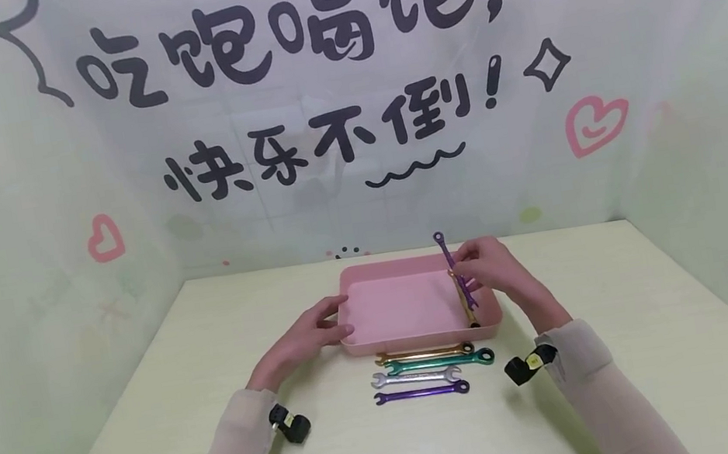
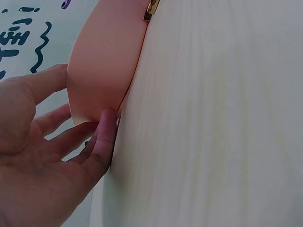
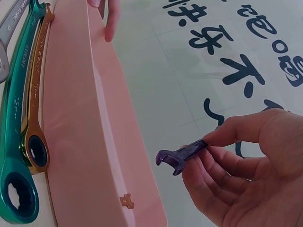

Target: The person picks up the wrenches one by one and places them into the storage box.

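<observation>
My right hand (image 1: 488, 263) pinches a purple combination wrench (image 1: 445, 246) between thumb and fingers, tilted over the right end of a pink tray (image 1: 396, 344). In the right wrist view the wrench's open jaw (image 3: 171, 161) sticks out from the fingertips. Under it a gold wrench (image 1: 466, 306) lies in the tray, partly hidden by the purple one. At the tray's left end, my left hand (image 1: 305, 334) holds the wall, thumb and fingers spread around it. The left wrist view shows the fingers (image 2: 108, 127) at the tray's lower edge.
In front of the tray several wrenches lie in a row: gold (image 1: 418, 354), green (image 1: 437, 363), silver (image 1: 415, 378) and purple (image 1: 420, 392). A printed cloth wall (image 1: 362, 211) stands behind the pale table (image 1: 157, 446).
</observation>
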`<act>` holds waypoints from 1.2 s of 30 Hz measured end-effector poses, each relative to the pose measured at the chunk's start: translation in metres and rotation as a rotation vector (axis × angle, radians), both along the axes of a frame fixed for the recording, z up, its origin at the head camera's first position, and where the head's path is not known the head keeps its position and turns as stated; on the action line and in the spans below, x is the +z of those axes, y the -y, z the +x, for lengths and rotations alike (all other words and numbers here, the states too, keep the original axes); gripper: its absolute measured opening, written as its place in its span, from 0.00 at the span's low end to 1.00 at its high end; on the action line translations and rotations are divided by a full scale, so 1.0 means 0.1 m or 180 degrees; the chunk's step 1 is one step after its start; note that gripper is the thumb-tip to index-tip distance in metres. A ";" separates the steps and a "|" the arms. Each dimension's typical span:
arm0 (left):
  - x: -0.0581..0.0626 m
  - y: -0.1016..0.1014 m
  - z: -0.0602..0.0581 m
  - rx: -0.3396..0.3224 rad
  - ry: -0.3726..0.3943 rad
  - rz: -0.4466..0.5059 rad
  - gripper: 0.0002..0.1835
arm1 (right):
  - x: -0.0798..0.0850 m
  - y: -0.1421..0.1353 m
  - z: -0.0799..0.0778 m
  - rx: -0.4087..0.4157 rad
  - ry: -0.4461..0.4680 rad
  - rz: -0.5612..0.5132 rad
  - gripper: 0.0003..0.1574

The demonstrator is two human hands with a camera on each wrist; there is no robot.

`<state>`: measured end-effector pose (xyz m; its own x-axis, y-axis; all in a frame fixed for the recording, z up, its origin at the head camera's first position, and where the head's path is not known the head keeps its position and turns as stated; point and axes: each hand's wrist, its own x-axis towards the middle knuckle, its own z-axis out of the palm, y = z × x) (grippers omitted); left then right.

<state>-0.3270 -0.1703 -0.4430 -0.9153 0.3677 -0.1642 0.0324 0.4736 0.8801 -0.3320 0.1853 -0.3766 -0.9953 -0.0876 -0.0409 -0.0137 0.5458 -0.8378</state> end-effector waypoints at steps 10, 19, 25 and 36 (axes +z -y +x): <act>-0.01 -0.02 0.00 0.0005 -0.0009 0.0007 0.38 | -0.08 0.01 -0.03 -0.0059 0.0052 -0.0046 0.19; 0.00 -0.02 -0.01 0.0017 -0.0008 -0.0026 0.38 | -0.12 0.04 -0.03 -0.0154 0.0157 -0.0070 0.26; -0.02 -0.02 -0.03 0.0006 0.0010 -0.0009 0.38 | -0.16 0.07 -0.03 -0.0161 0.0251 -0.0069 0.30; -0.02 -0.02 -0.02 0.0049 0.0024 -0.0007 0.37 | -0.25 0.10 -0.04 -0.0062 0.0222 0.0062 0.15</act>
<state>-0.3292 -0.1679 -0.4445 -0.9196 0.3532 -0.1719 0.0185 0.4760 0.8792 -0.3355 0.1752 -0.4014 -0.9915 -0.0668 -0.1118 0.0553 0.5615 -0.8256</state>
